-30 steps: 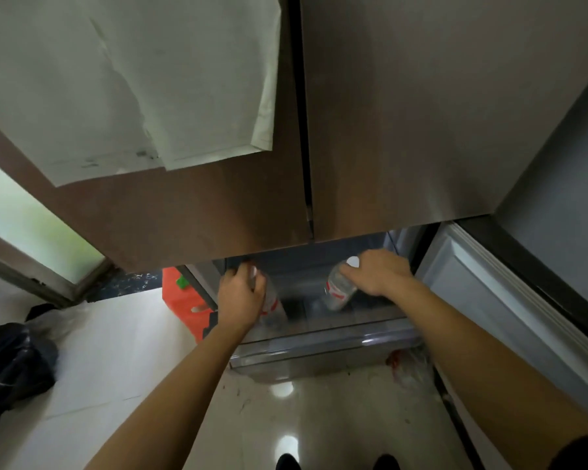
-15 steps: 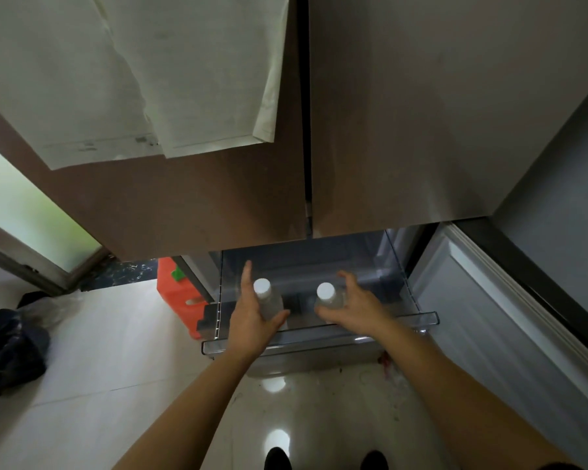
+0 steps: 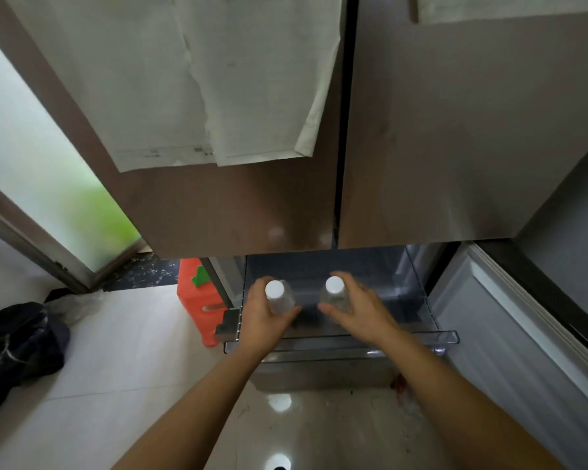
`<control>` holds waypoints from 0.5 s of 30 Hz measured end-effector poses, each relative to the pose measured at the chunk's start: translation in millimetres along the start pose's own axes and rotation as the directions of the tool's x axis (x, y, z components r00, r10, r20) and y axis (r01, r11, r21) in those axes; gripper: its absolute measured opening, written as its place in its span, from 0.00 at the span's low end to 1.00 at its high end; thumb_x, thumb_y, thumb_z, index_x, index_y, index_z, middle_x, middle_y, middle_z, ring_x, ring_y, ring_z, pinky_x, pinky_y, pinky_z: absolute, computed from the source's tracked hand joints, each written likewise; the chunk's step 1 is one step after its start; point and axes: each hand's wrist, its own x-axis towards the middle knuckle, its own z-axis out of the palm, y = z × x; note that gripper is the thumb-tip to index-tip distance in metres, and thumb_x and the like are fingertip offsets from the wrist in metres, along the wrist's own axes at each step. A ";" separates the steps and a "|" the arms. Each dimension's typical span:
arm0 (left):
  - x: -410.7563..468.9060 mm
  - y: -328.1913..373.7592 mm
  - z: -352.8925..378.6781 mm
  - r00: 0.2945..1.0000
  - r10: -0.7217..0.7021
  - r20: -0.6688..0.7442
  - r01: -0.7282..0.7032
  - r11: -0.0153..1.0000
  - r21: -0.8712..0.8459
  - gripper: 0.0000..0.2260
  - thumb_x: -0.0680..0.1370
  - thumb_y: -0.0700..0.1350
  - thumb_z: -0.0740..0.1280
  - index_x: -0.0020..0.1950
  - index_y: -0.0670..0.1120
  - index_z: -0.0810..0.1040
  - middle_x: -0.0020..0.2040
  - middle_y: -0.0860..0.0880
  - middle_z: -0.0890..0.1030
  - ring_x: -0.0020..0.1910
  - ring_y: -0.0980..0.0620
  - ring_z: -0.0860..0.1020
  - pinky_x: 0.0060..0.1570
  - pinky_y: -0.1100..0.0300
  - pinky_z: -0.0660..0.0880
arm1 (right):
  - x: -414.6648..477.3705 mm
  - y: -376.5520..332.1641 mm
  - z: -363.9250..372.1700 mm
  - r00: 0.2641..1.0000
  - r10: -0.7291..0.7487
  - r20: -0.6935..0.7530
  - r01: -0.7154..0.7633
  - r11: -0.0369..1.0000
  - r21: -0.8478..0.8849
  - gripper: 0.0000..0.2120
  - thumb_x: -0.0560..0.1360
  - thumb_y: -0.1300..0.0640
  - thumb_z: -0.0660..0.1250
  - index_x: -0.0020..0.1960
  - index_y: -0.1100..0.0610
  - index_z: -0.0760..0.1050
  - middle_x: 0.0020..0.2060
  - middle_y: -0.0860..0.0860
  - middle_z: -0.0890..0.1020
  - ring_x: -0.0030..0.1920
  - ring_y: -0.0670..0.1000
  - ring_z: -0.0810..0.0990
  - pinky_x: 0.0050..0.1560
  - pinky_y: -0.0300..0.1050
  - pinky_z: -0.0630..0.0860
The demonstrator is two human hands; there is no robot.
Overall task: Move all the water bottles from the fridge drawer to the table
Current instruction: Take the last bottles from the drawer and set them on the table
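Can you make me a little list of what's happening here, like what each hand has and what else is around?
left hand: wrapped around a clear plastic water bottle with a white cap, upright
right hand: holding a second clear white-capped bottle, upright
drawer: clear plastic fridge drawer, pulled open, under both bottles
fridge doors: brown upper doors, shut
left door: pale paper sheets hanging on it
floor: orange plastic container; dark bag
table: not in view

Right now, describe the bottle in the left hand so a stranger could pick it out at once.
Start at the tall brown fridge doors, then drop to the open clear drawer beneath them. Two white-capped clear bottles are held upright over it. Yours is the left bottle, in the grip of the left hand, nearer the orange container than the right bottle.
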 end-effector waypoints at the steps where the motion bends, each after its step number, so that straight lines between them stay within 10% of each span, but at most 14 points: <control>1: -3.2 5.9 -8.9 0.999 0.006 -0.038 -0.007 1.000 -0.015 0.29 0.67 0.49 0.80 0.63 0.52 0.69 0.57 0.53 0.76 0.56 0.54 0.76 0.58 0.56 0.75 | -0.9 -7.6 0.7 0.999 -0.050 0.008 0.050 0.998 -0.022 0.30 0.74 0.40 0.71 0.70 0.37 0.60 0.67 0.48 0.72 0.62 0.51 0.74 0.59 0.49 0.75; 6: -34.4 35.0 -44.8 0.964 0.059 -0.258 -0.069 0.997 -0.028 0.31 0.69 0.47 0.79 0.65 0.55 0.66 0.59 0.67 0.70 0.58 0.61 0.73 0.60 0.65 0.71 | -6.2 -37.2 4.6 0.951 -0.308 -0.021 0.303 0.945 -0.127 0.28 0.76 0.39 0.68 0.72 0.40 0.61 0.69 0.47 0.69 0.62 0.53 0.76 0.57 0.44 0.72; 9: -67.4 51.8 -70.3 0.910 0.019 -0.414 -0.034 0.999 -0.029 0.33 0.70 0.45 0.79 0.68 0.51 0.65 0.60 0.55 0.72 0.58 0.58 0.73 0.57 0.73 0.71 | -12.2 -57.7 12.0 0.894 -0.448 -0.007 0.443 0.887 -0.127 0.28 0.76 0.39 0.67 0.72 0.43 0.64 0.68 0.46 0.70 0.63 0.50 0.75 0.56 0.43 0.72; 15: -159.1 56.3 -137.5 0.732 -0.056 -0.680 0.071 0.997 -0.005 0.28 0.69 0.45 0.79 0.62 0.53 0.67 0.55 0.52 0.74 0.55 0.57 0.75 0.56 0.60 0.75 | -44.0 -129.1 48.3 0.769 -0.640 0.010 0.639 0.767 -0.062 0.28 0.75 0.36 0.67 0.71 0.44 0.66 0.65 0.46 0.74 0.57 0.51 0.78 0.49 0.45 0.78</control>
